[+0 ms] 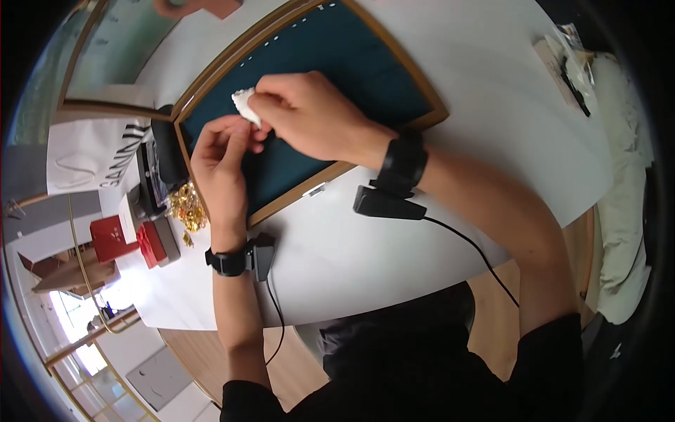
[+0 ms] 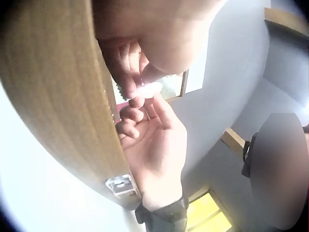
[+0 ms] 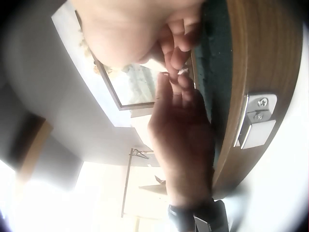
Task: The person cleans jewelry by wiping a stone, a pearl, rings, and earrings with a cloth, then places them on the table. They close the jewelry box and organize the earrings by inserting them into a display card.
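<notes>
From where I stand, the right hand point(image 1: 306, 112) is pinching a small, crinkled white piece point(image 1: 244, 105) between thumb and fingers, and the left hand point(image 1: 221, 162) has its bent fingers and thumb closed together on the lower end of it. That puts 2 hands on 1 little piece, held up over the left part of a wooden-framed case point(image 1: 337, 171) with dark green lining. What the piece is made of, I can't tell. Each wrist wears 1 black strap with a small black device, a cable trailing from each. A row of tiny white bits point(image 1: 275, 39) runs along the far edge of the case, and a metal latch point(image 1: 315, 190) sits on its near edge. Past its far left corner stands a glass panel point(image 1: 119, 53) in a wooden frame. Towards the left edge of the white worktop point(image 1: 330, 260) I see a white bag point(image 1: 88, 155) with black lettering, a heap of shiny gold wrapping point(image 1: 188, 205) just beside the case, and 2 red boxes point(image 1: 112, 239). Near the right edge lies a pale bundled cloth point(image 1: 619, 190).
</notes>
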### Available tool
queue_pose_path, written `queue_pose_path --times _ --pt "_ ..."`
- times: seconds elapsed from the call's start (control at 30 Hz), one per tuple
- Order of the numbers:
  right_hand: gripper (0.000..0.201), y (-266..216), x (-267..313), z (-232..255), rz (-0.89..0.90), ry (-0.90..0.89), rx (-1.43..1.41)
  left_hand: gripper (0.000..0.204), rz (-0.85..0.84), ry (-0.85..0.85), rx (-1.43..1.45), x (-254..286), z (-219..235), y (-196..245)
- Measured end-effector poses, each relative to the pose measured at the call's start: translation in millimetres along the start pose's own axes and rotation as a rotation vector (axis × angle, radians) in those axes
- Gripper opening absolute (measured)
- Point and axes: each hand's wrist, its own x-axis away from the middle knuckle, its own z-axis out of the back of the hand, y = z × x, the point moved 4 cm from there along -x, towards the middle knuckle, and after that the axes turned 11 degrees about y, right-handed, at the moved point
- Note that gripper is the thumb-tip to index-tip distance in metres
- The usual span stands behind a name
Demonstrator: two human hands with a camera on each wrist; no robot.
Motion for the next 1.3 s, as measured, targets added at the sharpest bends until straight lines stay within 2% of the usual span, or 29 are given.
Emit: queue_pose_path --times 0.17,0.33,0.4,0.5,0.57,0.67,0.77,0.9,1.1,1.2,1.3 --pt "0.025 -5 2 0 0.088 -0.04 0.032 0.015 0.052 0.037 0.06 1 3 -6" --pt "0.029 -5 2 -2 0.082 -0.111 0.029 0.013 0.023 0.047 0.013 -2 12 -12" --pt "0.028 -2 4 -4 0.074 -0.133 0.004 0.012 0.04 0.066 -0.014 -1 14 -13" --pt "0.024 7 5 -6 -0.026 -0.189 -0.082 0.012 -0.021 0.029 0.019 -1 9 -10" --pt "0.025 10 4 -5 0.044 -0.144 -0.045 0.011 -0.094 0.008 -0.056 -1 7 -9" --pt "0.022 6 5 -4 0.143 -0.117 0.053 0.012 -0.099 -0.015 -0.126 -1 5 -9" --pt "0.019 5 5 -3 0.146 -0.138 0.177 0.012 -0.092 -0.053 -0.201 2 1 -7" --pt "0.018 0 5 0 0.163 -0.109 0.165 0.012 -0.065 -0.072 -0.278 3 -1 -4" --pt "0.011 -3 7 0 0.321 -0.065 0.208 0.012 -0.122 -0.086 -0.355 11 3 5" --pt "0.013 -1 9 1 0.325 -0.029 0.216 0.009 -0.326 -0.066 -0.641 15 31 21" --pt "0.014 2 8 -1 0.302 0.013 0.232 0.009 -0.268 0.013 -0.972 12 87 36"
